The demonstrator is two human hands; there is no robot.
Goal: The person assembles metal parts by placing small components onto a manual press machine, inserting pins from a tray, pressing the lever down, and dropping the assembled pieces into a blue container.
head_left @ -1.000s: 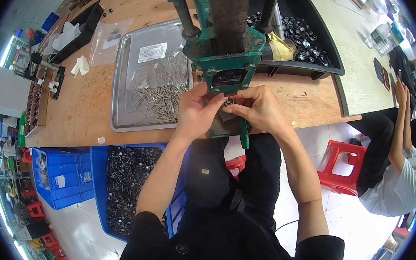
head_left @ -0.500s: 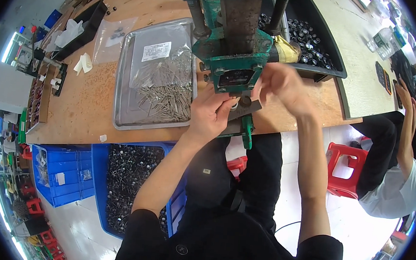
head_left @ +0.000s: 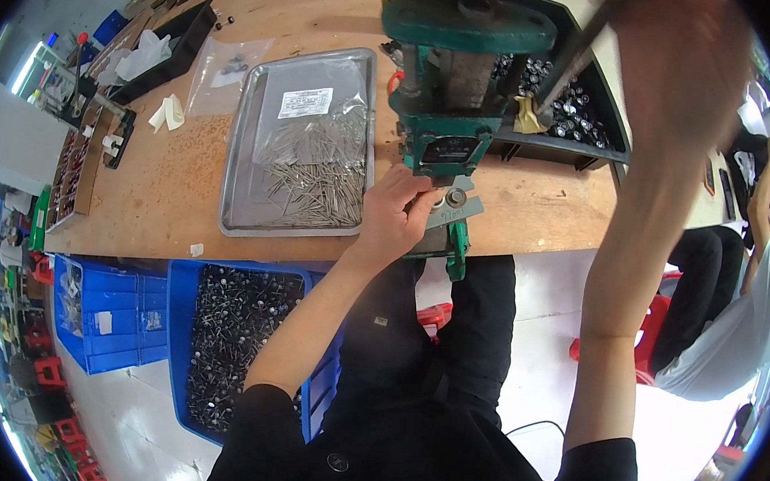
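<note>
A green hand press (head_left: 469,30) stands at the table's front edge. At its base, my left hand (head_left: 397,207) is closed, thumb and fingertips pinching a small part beneath the ram; the fingers mostly hide that part. Beside them lies a metal plate (head_left: 461,212) with a round fitting (head_left: 454,196) on it. High at the right, my right hand (head_left: 678,74) is blurred and close to the camera, closed around the upper end of the press's dark lever (head_left: 575,61). Left of the press, a metal tray (head_left: 247,207) holds a plastic bag and many thin metal pins (head_left: 317,190).
Behind the press is a black bin (head_left: 604,154) of small dark round parts. Below the table's edge stand a blue crate (head_left: 179,351) full of pins with round heads and another blue crate (head_left: 131,311). A person (head_left: 722,330) sits at the right.
My right hand has left the press's lower front and risen up and right to the lever, which now shows. My left hand stays at the base. The whole view has shifted slightly.
</note>
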